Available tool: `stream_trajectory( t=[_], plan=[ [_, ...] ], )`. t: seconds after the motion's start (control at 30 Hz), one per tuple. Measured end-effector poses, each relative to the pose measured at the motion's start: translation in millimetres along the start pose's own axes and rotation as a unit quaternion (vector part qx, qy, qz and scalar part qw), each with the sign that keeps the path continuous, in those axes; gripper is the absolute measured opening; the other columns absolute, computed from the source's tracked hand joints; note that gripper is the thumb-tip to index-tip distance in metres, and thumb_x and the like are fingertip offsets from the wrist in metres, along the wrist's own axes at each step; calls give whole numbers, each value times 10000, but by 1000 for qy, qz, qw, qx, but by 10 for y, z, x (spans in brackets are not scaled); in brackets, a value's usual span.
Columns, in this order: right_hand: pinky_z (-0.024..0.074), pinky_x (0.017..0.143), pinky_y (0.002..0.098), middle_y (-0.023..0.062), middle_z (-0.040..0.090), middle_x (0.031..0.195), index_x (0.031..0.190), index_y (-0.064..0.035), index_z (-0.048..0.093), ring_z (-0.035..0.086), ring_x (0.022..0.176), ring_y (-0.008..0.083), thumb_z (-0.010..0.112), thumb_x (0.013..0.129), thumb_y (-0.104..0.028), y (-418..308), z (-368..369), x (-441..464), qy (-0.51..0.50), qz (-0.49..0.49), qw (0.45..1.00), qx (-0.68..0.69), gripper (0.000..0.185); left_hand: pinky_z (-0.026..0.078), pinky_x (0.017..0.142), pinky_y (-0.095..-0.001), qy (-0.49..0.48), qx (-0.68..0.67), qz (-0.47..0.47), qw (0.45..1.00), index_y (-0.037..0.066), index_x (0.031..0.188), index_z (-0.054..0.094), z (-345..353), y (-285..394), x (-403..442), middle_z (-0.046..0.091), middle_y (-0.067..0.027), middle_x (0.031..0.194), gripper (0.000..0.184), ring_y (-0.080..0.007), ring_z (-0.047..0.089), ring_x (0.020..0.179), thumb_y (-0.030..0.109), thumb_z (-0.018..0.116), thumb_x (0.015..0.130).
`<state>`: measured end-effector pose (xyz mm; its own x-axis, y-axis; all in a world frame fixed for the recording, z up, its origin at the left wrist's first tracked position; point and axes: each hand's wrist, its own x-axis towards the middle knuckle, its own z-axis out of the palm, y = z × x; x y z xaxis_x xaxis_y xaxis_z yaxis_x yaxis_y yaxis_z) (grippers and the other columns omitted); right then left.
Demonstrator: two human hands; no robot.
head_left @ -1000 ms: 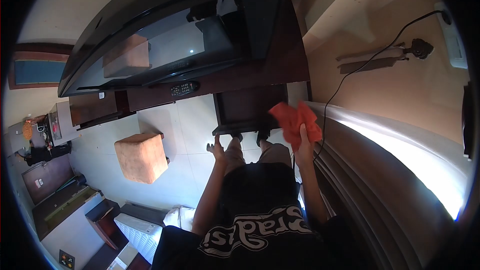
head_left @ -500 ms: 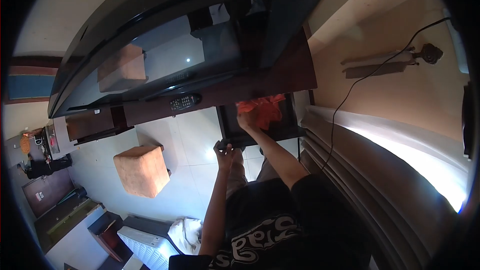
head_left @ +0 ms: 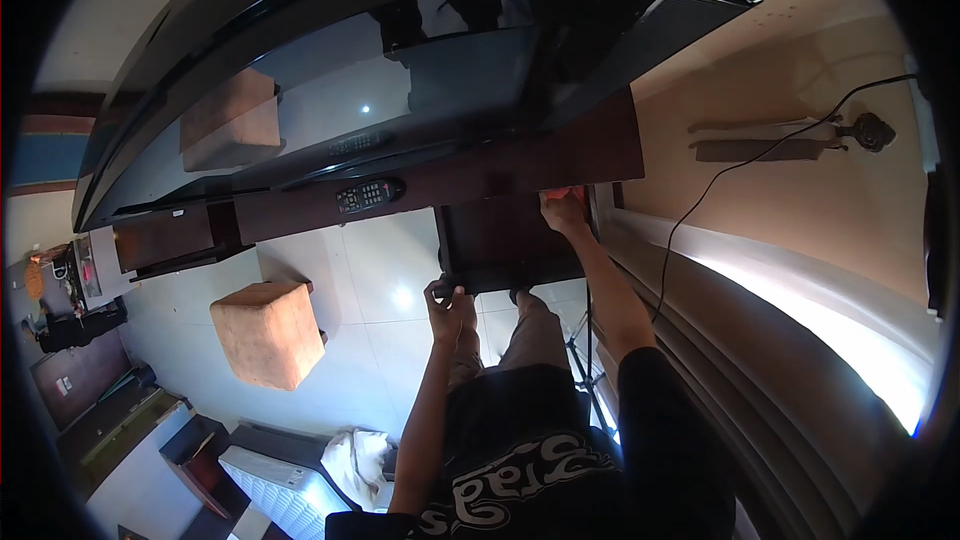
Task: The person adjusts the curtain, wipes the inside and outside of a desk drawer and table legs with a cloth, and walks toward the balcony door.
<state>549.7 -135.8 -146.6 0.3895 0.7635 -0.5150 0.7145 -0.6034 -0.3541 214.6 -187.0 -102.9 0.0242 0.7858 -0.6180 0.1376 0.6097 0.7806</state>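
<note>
A dark drawer [head_left: 490, 240] is pulled out from under the TV cabinet [head_left: 600, 145], its bare bottom showing. At the drawer's front left corner, my left hand [head_left: 446, 312] has its fingers curled round the front edge. Deep in the right side of the drawer, close to the cabinet, is my right hand [head_left: 563, 212]. Its fingers are closed on a red cloth [head_left: 572, 194], and only a small patch of that cloth shows beside them.
A large television [head_left: 420, 70] stands on the cabinet, with a remote control [head_left: 369, 196] in front of it. An orange-brown stool [head_left: 266, 335] is on the tiled floor to the left. Curtains [head_left: 700, 380] hang at the right, near a black cable [head_left: 692, 202]. A tripod-like stand [head_left: 587, 377] is beside my legs.
My right hand has moved to the right and back inside the drawer with the red cloth, which was spread out before and is now mostly hidden. My left hand stays at the drawer corner.
</note>
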Motion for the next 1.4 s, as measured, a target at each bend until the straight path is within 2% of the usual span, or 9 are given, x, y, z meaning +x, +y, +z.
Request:
stream_trajectory(
  t=[0.23, 0.37, 0.47, 0.73, 0.87, 1.03, 1.17, 1.3, 1.4],
  plan=[
    [271, 1101, 558, 241, 579, 1263, 1147, -14, 621, 494, 1227, 413, 491, 931, -334, -717, 554, 30, 374, -40, 927, -1, 407, 512, 854, -334, 3, 71, 39, 997, 60, 1338, 410, 90, 317, -164, 637, -165, 1127, 502, -228, 656, 999, 213, 664, 933],
    [276, 1086, 568, 227, 543, 1280, 1211, -2, 558, 445, 1243, 446, 500, 913, -360, -1141, 921, 86, -10, -146, 989, -19, 469, 512, 850, -342, -2, 70, 52, 996, 55, 1352, 407, 76, 271, -125, 648, -177, 1112, 515, -239, 667, 978, 223, 659, 936],
    [286, 1071, 576, 199, 579, 1230, 1190, -73, 588, 519, 1180, 409, 498, 933, -413, -1377, 813, -204, 207, -281, 935, 58, 436, 515, 843, -343, 2, 91, 58, 994, 49, 1350, 416, 81, 294, -155, 653, -170, 1102, 512, -240, 671, 966, 222, 661, 935],
    [388, 1061, 428, 148, 549, 1328, 1334, -82, 487, 543, 1201, 343, 500, 957, -477, -415, -338, -564, 34, -28, 997, 68, 546, 524, 836, -345, 6, 93, 70, 993, 40, 1338, 435, 62, 280, -152, 651, -171, 1093, 511, -251, 669, 974, 220, 676, 925],
    [252, 1139, 496, 102, 571, 1315, 1340, -105, 480, 535, 1213, 351, 433, 983, -432, 215, 1101, 30, 210, -13, 943, 258, 487, 526, 840, -341, 11, 62, 52, 997, 28, 1343, 433, 90, 266, -165, 644, -167, 1121, 525, -253, 664, 989, 216, 685, 922],
    [68, 1082, 755, 155, 619, 1227, 1331, -78, 488, 458, 1261, 468, 415, 970, -356, -892, 911, -411, 87, -163, 962, -200, 461, 526, 852, -334, 10, 73, 43, 996, 25, 1371, 417, 20, 146, -67, 633, -166, 1156, 564, -249, 657, 1014, 195, 699, 913],
    [129, 1178, 549, 222, 534, 1299, 1277, -62, 523, 438, 1274, 393, 392, 978, -407, -1086, 1604, -470, 280, -301, 869, -277, 475, 524, 858, -326, 1, 61, 25, 998, 24, 1391, 405, 7, 182, -84, 630, -168, 1171, 591, -246, 652, 1030, 189, 706, 909],
    [235, 1170, 438, 296, 173, 1524, 1415, -6, 358, 200, 1409, 460, 371, 985, -470, -991, 405, -669, -155, -184, 969, 47, 633, 372, 547, -207, 7, 53, 62, 997, 43, 1420, 381, -9, 38, -20, 609, -15, 755, 626, -46, 464, 607, 209, 708, 912],
    [307, 1132, 436, 239, 420, 1428, 1410, -117, 424, 411, 1314, 429, 357, 966, -525, -601, -96, -801, -106, -102, 987, 70, 606, 362, 539, -203, 12, 55, 87, 995, 46, 1419, 382, -10, -63, 10, 612, -14, 760, 618, -41, 459, 602, 200, 704, 914]
  ],
)
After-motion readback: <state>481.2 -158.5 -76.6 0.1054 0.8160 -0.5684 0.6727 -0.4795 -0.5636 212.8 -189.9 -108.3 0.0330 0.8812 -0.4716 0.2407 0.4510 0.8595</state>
